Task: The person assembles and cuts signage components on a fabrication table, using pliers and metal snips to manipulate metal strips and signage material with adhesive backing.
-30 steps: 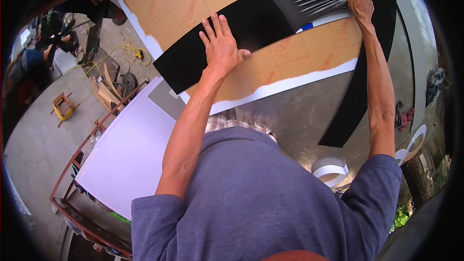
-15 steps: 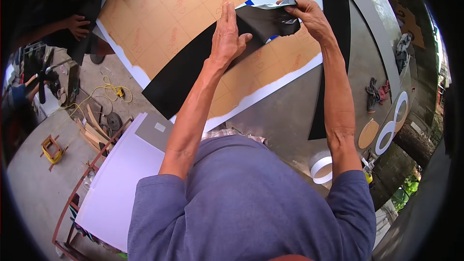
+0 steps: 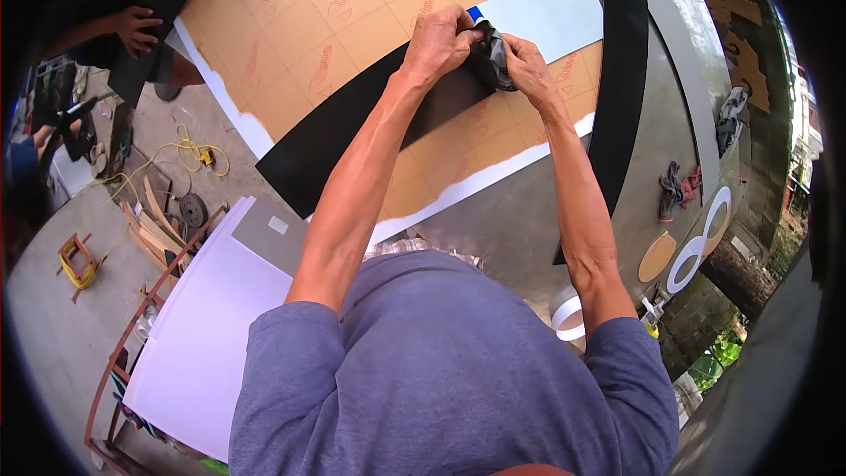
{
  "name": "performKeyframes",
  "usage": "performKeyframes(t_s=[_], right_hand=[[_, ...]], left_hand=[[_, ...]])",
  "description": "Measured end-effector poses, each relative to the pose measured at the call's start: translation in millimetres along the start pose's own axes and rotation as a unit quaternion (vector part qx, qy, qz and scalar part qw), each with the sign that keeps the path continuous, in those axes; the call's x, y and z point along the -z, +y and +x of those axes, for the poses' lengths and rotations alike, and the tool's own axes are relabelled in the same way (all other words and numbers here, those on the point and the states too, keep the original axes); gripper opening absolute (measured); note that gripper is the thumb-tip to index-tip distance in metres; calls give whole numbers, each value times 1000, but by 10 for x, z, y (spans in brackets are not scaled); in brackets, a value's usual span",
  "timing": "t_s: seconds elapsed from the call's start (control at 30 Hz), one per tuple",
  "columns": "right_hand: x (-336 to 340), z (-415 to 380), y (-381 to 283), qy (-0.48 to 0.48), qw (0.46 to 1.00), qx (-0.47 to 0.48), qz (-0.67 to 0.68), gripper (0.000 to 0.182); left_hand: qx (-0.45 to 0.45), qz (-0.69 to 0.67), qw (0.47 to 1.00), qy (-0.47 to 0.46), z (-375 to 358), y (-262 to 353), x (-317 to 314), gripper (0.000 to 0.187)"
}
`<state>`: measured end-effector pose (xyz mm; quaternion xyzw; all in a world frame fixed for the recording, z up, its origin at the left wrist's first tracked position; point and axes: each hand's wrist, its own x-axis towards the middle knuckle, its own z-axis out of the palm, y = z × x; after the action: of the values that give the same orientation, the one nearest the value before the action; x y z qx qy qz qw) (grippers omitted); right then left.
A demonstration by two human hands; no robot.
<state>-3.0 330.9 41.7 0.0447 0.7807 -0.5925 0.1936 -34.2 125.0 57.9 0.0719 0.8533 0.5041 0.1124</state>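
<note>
A curved black strip (image 3: 339,137) lies across a brown paper-covered sheet with red printing (image 3: 322,53). Its far end shows a pale bluish-white surface (image 3: 551,13), with a small blue patch (image 3: 476,14) at the edge. Crumpled, shiny black film (image 3: 493,57) is gathered where the black part meets the pale part. My left hand (image 3: 441,42) has its fingers closed on the film's left side. My right hand (image 3: 530,75) pinches the film from the right. The fingertips are partly hidden by the folds.
Another curved black strip (image 3: 621,62) lies to the right on the grey table (image 3: 511,211). White rings (image 3: 686,263), a brown disc (image 3: 656,256) and gloves (image 3: 674,189) lie farther right. Another person's hand (image 3: 137,31) rests on dark material at upper left.
My left hand has gone from lying flat on the black strip to gripping the film. My right hand has moved left and down, bunching the film between both hands.
</note>
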Motion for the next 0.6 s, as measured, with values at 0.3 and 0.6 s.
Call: performKeyframes(t_s=[0.3,0.6], right_hand=[[-106,-249,-461,-29,978,-76,-192,54],[-460,-393,-100,56,996,-3,-62,28]], left_hand=[[78,-90,992,-28,-70,71,13,31],[255,265,864,343,-2236,-600,1016,76]])
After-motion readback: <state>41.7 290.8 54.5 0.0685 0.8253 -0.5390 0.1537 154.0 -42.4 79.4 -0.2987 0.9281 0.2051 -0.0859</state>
